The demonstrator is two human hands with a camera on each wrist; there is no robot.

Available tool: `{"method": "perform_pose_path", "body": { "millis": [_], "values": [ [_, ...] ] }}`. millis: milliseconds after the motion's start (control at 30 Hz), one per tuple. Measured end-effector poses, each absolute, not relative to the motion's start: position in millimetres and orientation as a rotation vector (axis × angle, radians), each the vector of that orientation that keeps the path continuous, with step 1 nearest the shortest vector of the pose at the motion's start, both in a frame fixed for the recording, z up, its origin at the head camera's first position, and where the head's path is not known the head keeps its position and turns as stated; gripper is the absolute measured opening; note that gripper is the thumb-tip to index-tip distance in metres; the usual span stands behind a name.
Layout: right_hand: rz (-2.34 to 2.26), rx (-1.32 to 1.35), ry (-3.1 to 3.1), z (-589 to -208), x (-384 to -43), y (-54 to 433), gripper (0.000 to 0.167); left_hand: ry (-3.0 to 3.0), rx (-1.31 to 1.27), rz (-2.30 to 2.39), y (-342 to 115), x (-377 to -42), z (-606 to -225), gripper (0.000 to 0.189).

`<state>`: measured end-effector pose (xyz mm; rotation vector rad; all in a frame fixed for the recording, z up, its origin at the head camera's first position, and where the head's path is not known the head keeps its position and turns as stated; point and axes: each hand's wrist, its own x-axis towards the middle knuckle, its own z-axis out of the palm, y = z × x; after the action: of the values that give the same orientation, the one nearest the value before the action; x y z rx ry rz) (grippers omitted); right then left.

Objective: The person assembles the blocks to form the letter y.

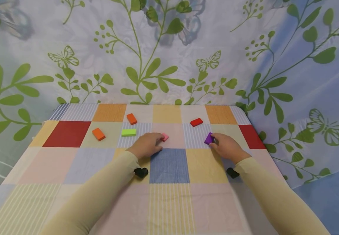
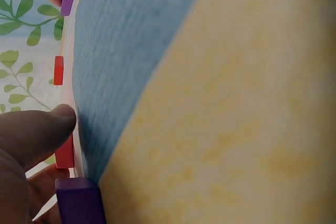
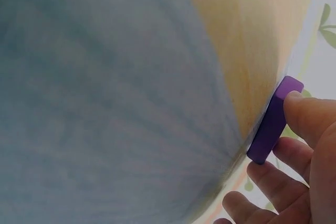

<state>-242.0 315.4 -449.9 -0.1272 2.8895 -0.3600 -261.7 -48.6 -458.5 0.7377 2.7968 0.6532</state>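
Observation:
In the head view my left hand (image 1: 147,144) is at the middle of the table, with its index fingertip at a small pink block (image 1: 165,137). The thumb stands a little apart from that block, on the near side. A dark purple block (image 2: 80,202) shows close by the left fingers in the left wrist view; in the head view the hand hides it. To the right, my right hand (image 1: 226,147) pinches another purple block (image 1: 209,138) between thumb and fingers. The right wrist view shows the thumb on one end of this purple block (image 3: 275,119) and fingertips at the other.
A red block (image 1: 196,122) lies behind the right hand. Toward the left are a lime green block (image 1: 128,132) and two orange blocks, one farther back (image 1: 131,118) and one leftmost (image 1: 98,134). The patchwork tablecloth (image 1: 169,166) meets a leaf-patterned curtain (image 1: 104,65) behind.

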Motion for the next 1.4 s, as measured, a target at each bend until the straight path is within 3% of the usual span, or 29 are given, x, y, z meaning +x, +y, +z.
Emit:
{"method": "perform_pose_path", "body": {
  "millis": [500,1400],
  "values": [
    [-0.348,-0.139,2.915,-450,-247,314,0.064,2.717,0.675,0.595,-51,-257,-455,0.064],
    [-0.406,-0.23,3.0,-447,-253,296,0.057,2.711,0.715,0.531,-52,-257,-454,0.067]
  ]
}}
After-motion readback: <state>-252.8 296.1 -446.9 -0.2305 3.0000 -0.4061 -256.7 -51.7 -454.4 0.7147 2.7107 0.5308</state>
